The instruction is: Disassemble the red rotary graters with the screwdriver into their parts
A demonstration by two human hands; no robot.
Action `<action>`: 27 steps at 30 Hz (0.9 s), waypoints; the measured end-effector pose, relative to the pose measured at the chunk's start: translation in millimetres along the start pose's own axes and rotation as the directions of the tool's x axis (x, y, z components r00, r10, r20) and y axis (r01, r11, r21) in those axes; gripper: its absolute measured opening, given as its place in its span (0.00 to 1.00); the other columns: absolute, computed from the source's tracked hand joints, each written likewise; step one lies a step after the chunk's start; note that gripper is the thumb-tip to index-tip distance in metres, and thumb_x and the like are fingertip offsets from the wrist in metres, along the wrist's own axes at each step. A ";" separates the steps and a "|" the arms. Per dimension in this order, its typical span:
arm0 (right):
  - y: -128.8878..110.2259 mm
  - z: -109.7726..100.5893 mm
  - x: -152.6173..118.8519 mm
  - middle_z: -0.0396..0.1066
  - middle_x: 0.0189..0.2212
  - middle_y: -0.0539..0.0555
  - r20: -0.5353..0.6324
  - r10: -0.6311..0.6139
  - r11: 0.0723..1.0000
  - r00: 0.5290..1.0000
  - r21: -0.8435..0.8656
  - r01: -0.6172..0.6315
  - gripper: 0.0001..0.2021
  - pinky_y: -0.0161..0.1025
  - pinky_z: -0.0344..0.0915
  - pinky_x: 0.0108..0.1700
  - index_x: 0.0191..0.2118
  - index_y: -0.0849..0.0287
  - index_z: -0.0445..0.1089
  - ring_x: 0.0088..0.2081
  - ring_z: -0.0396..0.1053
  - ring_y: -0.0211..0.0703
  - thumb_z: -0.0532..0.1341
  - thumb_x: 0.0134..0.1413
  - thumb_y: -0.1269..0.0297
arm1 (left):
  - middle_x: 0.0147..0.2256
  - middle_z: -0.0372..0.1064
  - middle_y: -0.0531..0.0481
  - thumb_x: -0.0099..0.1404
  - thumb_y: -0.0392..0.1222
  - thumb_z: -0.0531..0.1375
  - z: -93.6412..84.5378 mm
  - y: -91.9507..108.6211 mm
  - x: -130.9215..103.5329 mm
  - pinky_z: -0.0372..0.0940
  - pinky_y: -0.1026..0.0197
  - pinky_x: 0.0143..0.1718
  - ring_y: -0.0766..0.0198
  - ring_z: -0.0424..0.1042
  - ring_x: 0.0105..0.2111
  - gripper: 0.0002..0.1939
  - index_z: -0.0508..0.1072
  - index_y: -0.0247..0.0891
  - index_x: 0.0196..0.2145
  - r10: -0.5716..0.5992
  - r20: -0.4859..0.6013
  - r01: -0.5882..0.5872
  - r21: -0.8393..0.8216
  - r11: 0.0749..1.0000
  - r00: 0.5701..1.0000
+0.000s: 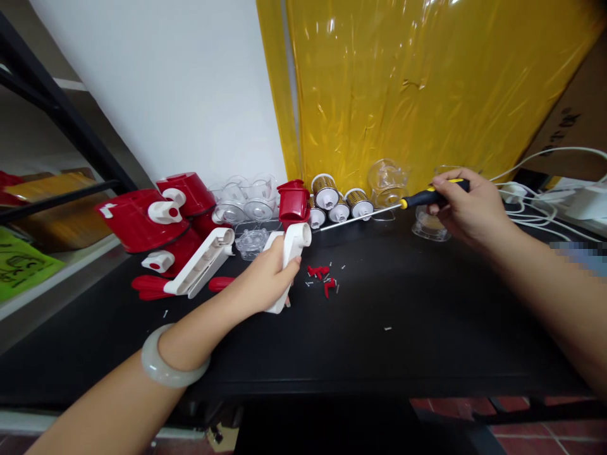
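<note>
My left hand is closed around a white plastic crank handle, holding it upright over the black table. In my right hand is a screwdriver with a black and yellow grip. Its long shaft points left, the tip close to the upper end of the white handle; whether they touch I cannot tell. Below and right of my left hand lie small red plastic pieces among loose screws. Left of it, another white handle with a red knob lies with its hollow side showing.
Red housings with white knobs stand at the left. Along the back are clear plastic cups, a red hopper and several grater drums. White cables lie at the right. A single screw rests near the front edge.
</note>
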State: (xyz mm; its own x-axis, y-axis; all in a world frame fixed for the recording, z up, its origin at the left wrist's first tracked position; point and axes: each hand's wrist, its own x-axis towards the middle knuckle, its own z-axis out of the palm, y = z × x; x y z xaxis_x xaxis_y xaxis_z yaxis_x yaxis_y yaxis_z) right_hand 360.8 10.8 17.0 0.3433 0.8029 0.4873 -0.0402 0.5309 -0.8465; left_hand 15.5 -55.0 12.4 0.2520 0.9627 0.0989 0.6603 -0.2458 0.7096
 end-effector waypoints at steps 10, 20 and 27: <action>-22.5 18.4 -16.7 0.67 0.18 0.44 -0.011 -0.036 0.982 0.999 0.183 0.037 0.20 0.31 0.60 0.16 0.28 0.59 0.67 0.14 0.63 0.32 0.76 0.32 0.57 | 0.24 0.65 0.59 0.68 0.50 0.54 -2.4 8.2 -2.6 0.63 0.66 0.10 0.65 0.69 0.13 0.13 0.56 0.43 0.44 0.054 -0.018 -0.056 -0.469 0.881 0.998; -40.4 24.1 -28.1 0.69 0.19 0.47 -0.046 -0.092 0.970 0.995 0.220 0.100 0.19 0.31 0.59 0.14 0.28 0.58 0.68 0.14 0.64 0.35 0.76 0.31 0.58 | 0.25 0.66 0.59 0.71 0.50 0.52 2.5 5.1 -12.6 0.66 0.66 0.13 0.67 0.69 0.14 0.12 0.55 0.44 0.47 0.218 -0.056 -0.201 -0.654 0.729 0.974; -59.7 23.0 -37.5 0.70 0.24 0.49 -0.065 -0.181 0.957 0.981 0.218 0.191 0.15 0.35 0.60 0.14 0.27 0.57 0.69 0.15 0.64 0.36 0.74 0.37 0.58 | 0.28 0.66 0.56 0.72 0.50 0.49 8.3 2.3 -20.1 0.65 0.67 0.13 0.68 0.69 0.15 0.12 0.55 0.45 0.49 0.378 -0.168 -0.384 -0.685 0.620 0.910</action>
State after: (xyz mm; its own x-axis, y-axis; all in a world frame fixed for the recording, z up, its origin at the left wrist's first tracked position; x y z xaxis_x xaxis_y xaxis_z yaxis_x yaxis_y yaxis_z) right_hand 328.7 -44.8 54.2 0.4052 0.6743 0.6173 -0.1772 0.7204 -0.6706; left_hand 17.9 -75.9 6.2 0.3601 0.8026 0.4757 -0.1720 -0.4440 0.8794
